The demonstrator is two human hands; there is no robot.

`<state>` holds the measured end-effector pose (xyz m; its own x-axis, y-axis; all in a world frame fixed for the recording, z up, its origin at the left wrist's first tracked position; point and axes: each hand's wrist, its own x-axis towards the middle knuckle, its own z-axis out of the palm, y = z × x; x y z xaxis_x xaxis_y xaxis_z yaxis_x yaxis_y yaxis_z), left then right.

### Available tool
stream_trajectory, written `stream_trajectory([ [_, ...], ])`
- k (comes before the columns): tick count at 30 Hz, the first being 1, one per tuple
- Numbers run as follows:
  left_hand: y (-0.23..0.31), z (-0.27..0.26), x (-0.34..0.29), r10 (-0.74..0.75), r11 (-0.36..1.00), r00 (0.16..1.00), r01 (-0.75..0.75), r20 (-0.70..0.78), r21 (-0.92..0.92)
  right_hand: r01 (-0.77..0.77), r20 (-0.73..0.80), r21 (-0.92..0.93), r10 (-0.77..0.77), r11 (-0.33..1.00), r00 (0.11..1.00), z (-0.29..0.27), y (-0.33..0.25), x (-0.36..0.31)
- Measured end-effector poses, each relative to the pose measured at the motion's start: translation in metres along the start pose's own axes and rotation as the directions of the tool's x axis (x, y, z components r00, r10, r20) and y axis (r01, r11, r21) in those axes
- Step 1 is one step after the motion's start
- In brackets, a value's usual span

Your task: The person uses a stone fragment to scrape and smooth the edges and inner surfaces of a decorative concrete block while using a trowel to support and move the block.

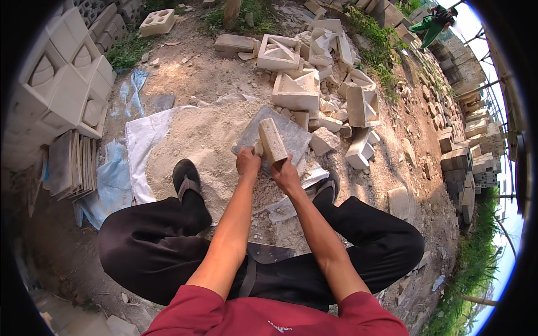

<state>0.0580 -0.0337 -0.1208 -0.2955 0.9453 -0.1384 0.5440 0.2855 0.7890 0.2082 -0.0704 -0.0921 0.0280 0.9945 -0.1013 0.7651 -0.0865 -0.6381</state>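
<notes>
Head: hands (286, 175); white-printed red shirt (252, 315)

The brick-shaped block (272, 141) looks matt and coarse-grained, wood or stone being hard to tell, over a flat grey board (302, 147) with a dull, dusty, fairly smooth face. Dry, grainy sand (193, 143) covers a white sheet (139, 137) of creased plastic. Left of it, thin blue film (114, 176) shines and wrinkles. The far broken blocks (297, 92) are chalky and matt, rough where fractured. The person's black trousers (151, 235) and red shirt (246, 316) are soft, matt cloth.
</notes>
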Motion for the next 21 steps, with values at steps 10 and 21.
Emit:
stream_trajectory([
  [10,-0.002,-0.004,0.002,-0.025,1.000,1.000,0.025,-0.011,0.016,-0.133,-0.035,0.142,0.139,0.981,0.990,0.002,-0.013,-0.002],
  [21,-0.003,-0.014,0.004,-0.038,0.998,0.999,0.036,0.032,0.047,-0.050,-0.163,0.209,0.085,0.977,0.983,-0.005,-0.027,-0.002],
])
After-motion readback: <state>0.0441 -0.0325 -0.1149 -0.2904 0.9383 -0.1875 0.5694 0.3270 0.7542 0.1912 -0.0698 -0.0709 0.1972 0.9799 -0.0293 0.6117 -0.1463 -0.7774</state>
